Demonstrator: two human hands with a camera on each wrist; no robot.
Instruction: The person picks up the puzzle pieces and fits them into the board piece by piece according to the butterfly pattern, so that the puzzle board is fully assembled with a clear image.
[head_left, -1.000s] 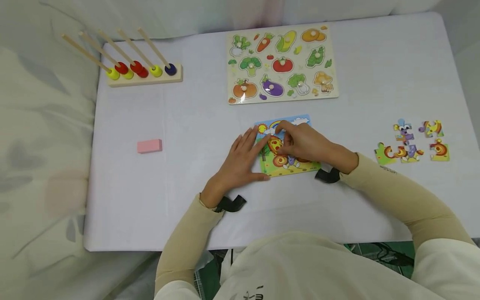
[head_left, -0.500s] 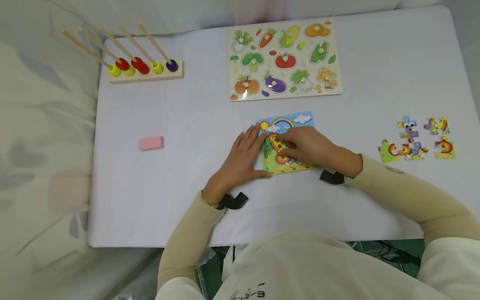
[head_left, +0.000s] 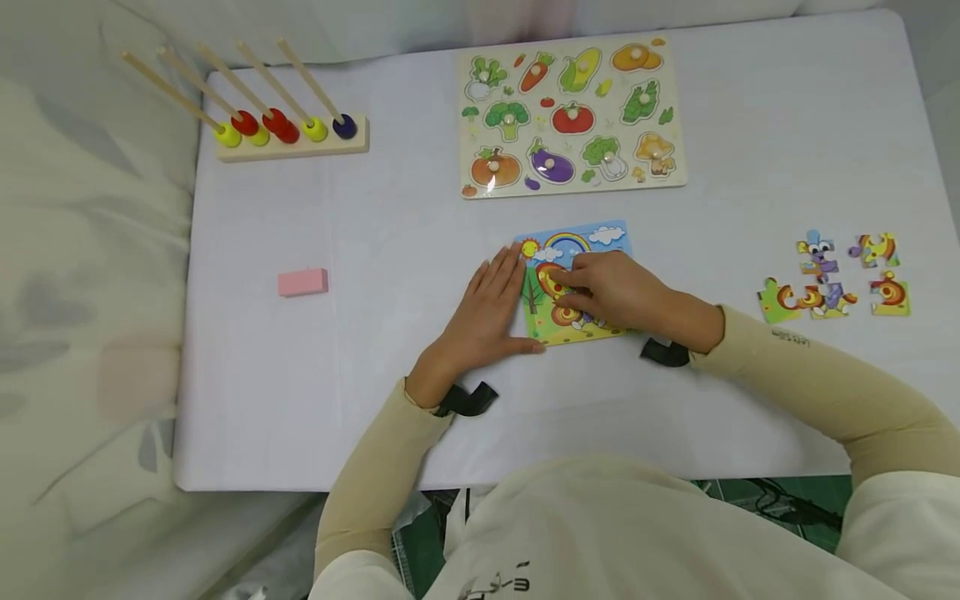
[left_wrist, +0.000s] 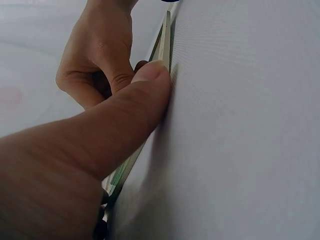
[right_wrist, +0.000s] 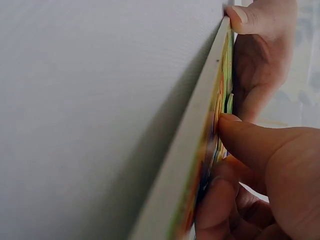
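Note:
A small picture puzzle board (head_left: 534, 321) with a sun, rainbow and tree lies in front of the person. The left hand (head_left: 483, 312) rests along its left side, fingers straight, with the thumb at the lower edge. Over the middle of the board, the right hand (head_left: 622, 287) pinches a yellow and orange puzzle piece (head_left: 548, 288) between thumb and index finger. In the right wrist view, that thumb (right_wrist: 245, 135) touches the picture surface, and one piece edge stands slightly proud. The right hand covers the right part of the picture.
Several loose puzzle pieces (head_left: 828, 302) lie at the right. A vegetable peg puzzle (head_left: 572, 154) is at the back. Far left stands a wooden bead counter (head_left: 330, 147) with upright rods, and a pink block (head_left: 303, 282) lies nearer on the white table (head_left: 247, 400).
The right index finger and thumb have shifted slightly over the board at the same piece, uncovering the rainbow. The left hand stays in place. The head view has shifted a little.

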